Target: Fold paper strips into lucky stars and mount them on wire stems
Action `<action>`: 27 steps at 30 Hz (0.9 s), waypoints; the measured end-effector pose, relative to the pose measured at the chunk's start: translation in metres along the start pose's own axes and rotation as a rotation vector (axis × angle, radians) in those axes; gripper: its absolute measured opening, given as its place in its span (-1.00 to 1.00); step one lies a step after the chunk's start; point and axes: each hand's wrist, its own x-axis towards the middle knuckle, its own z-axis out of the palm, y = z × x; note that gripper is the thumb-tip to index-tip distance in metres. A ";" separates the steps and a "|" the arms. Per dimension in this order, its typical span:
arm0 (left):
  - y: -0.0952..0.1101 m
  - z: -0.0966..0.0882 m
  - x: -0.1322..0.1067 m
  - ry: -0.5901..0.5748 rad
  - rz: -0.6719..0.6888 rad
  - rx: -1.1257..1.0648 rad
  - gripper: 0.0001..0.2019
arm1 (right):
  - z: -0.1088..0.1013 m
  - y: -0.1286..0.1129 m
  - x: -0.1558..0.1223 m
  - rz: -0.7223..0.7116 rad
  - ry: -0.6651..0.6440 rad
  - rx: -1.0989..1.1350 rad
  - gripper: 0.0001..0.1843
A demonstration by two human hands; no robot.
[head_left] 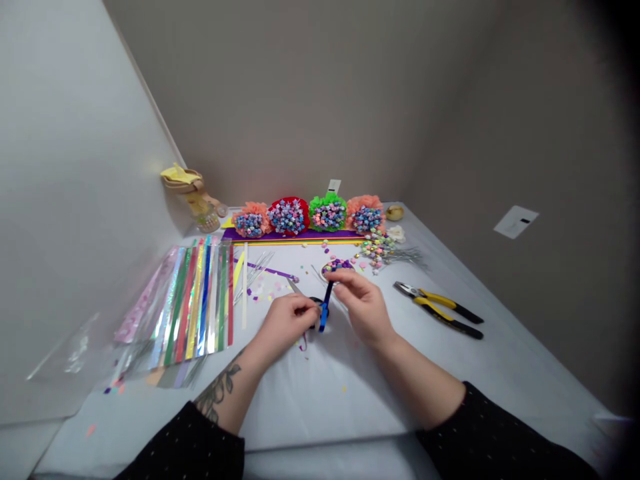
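Observation:
My left hand (286, 327) grips a pair of black-handled scissors (316, 313), with the thin metal blade (293, 285) pointing up and to the left. My right hand (363, 308) pinches a narrow blue paper strip (325, 308) just beside the scissors' handles. The strip's lower end hangs near the black loops, and its upper end points toward a small cluster of purple paper stars (337, 267). My fingers hide part of the scissors, so I cannot tell whether the blades touch the strip.
Yellow-and-black pliers (437, 310) lie to the right. Bundled shiny paper strips (193, 300) lie to the left. Paper-star pompoms (307, 217) line the back on purple card, with loose stars (375, 250), thin wires (255, 273) and paper scraps on the white tabletop (330, 393).

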 end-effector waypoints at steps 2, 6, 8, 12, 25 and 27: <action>-0.004 0.002 0.000 -0.047 -0.032 0.030 -0.84 | -0.010 0.000 0.005 -0.075 0.133 0.043 -0.76; -0.002 0.001 0.000 -0.093 -0.194 -0.150 -0.83 | -0.018 -0.001 0.006 -0.171 0.162 -0.059 -0.59; 0.002 -0.002 0.002 -0.043 -0.265 -0.306 -0.85 | -0.014 -0.002 0.002 -0.183 0.054 -0.153 -0.49; 0.008 -0.007 0.004 0.101 -0.283 -0.419 -0.87 | 0.005 -0.004 -0.009 -0.171 -0.080 -0.367 -0.77; 0.012 -0.008 0.001 0.156 -0.203 -0.266 -0.87 | 0.014 -0.002 -0.005 0.081 -0.261 -0.160 -0.83; 0.013 -0.010 0.000 0.199 -0.138 -0.157 -0.87 | 0.013 0.001 -0.005 0.143 -0.289 -0.101 -0.82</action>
